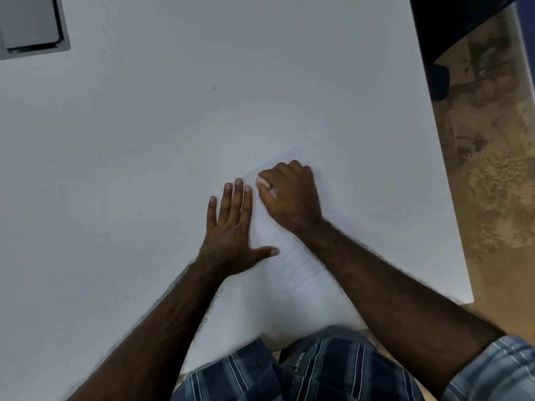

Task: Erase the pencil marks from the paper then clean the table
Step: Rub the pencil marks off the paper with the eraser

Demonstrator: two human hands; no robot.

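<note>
A white sheet of paper [292, 256] lies tilted on the white table [173, 125], with faint pencil lines [295, 260] across its middle. My left hand [231, 227] lies flat with straight fingers, pressing down the paper's left edge. My right hand [289, 192] pinches a small white eraser [263, 181] between thumb and fingers and holds it against the paper near the sheet's far left edge. Most of the eraser is hidden inside the fingers.
A grey recessed panel [31, 24] sits in the table's far left corner. The table's right edge [440, 169] runs down beside a brown mottled floor [492, 169]. A dark object [451, 24] stands at the far right.
</note>
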